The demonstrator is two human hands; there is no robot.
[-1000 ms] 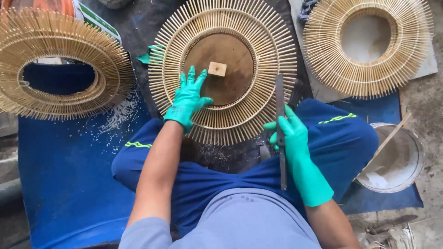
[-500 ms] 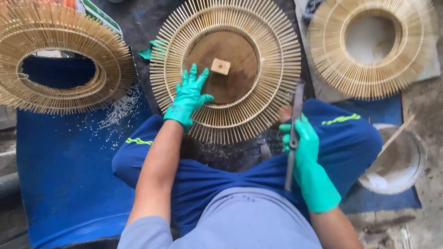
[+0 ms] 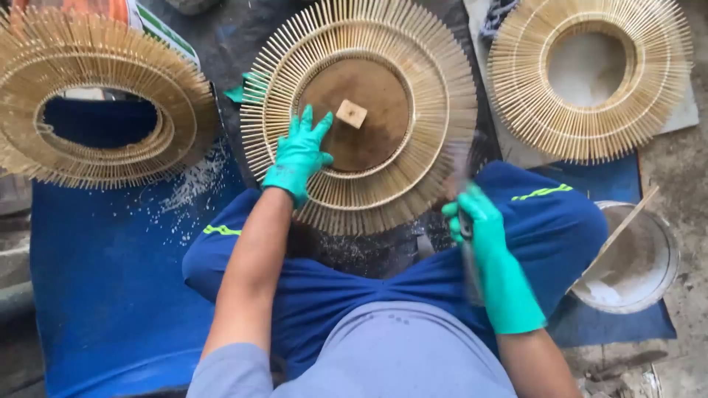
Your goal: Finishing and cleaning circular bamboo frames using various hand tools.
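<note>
A round sunburst frame of thin bamboo sticks (image 3: 435, 81) lies in front of me, with a brown disc (image 3: 369, 140) and a small wooden block (image 3: 352, 113) in its middle. My left hand (image 3: 299, 156), in a green glove, rests flat with spread fingers on the frame's lower left rings. My right hand (image 3: 478, 221), also gloved in green, grips a long flat metal blade (image 3: 466, 228). The blade is blurred and rises toward the frame's lower right edge.
A stack of similar bamboo frames (image 3: 96, 110) sits at the left on a blue mat (image 3: 96, 280). Another frame (image 3: 590, 74) lies at the upper right. A round metal bowl (image 3: 664, 258) with white paste and a stick stands at the right. My blue-trousered knees flank the work.
My right hand has swung the blade down and to the right, and it is now blurred at the frame's lower right edge. My left hand stays pressed on the frame.
</note>
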